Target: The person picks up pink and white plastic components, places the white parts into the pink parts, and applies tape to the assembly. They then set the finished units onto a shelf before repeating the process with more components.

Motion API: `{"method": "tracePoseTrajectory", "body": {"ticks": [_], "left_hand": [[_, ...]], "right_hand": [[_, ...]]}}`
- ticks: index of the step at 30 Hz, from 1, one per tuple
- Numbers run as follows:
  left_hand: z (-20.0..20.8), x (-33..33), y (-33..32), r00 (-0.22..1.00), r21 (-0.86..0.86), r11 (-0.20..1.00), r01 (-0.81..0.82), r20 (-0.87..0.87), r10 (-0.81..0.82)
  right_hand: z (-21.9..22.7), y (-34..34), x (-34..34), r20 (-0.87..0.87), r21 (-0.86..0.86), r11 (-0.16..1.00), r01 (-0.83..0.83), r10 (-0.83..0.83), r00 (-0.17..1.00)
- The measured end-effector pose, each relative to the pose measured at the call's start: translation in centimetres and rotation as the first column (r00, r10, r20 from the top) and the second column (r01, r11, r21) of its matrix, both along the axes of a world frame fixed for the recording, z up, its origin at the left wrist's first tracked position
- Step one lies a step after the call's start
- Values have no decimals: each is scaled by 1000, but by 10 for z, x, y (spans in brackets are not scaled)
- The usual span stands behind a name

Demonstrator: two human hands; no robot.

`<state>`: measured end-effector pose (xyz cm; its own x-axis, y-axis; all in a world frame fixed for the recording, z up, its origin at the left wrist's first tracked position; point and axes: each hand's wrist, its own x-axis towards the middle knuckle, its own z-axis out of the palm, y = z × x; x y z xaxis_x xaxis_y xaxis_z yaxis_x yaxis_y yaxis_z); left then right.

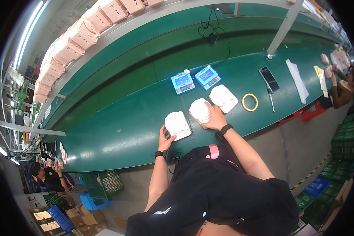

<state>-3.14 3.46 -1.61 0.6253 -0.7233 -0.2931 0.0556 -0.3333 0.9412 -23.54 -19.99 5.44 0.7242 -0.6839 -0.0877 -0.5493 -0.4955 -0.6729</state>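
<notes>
My left hand grips the near left edge of a white device with a round top on a squarish base, which rests on the green bench. Just to the right, my right hand is closed round the right side of a second white round-topped device, its fingers partly hidden behind it. A third such device sits beyond my right hand, untouched. Behind them are two light-blue meters with lit screens, a left one and a right one.
On the green bench, to the right, are a yellow tape roll, a white pen-like stick, a phone and a white strip. Pink boxy units line the upper shelf. Other people work at both ends.
</notes>
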Motion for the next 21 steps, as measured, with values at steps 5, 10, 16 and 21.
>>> {"method": "tracePoseTrajectory", "body": {"ticks": [5, 10, 16, 21], "left_hand": [[15, -7, -6, 999, -48, 999, -22, 24, 23], [20, -8, -6, 1000, -60, 998, -20, 20, 21], [22, -8, -5, 1000, -47, 999, -12, 14, 13], [21, -7, -5, 1000, -49, 999, -10, 10, 11]], "right_hand": [[-14, -4, 0, 159, 258, 964, -58, 17, 987], [-17, -2, 1, 175, 382, 917, -113, 48, 983], [-35, -8, -3, 295, 403, 906, -129, 4, 956], [-45, -9, -5, 341, 480, 870, -111, -69, 937]]}}
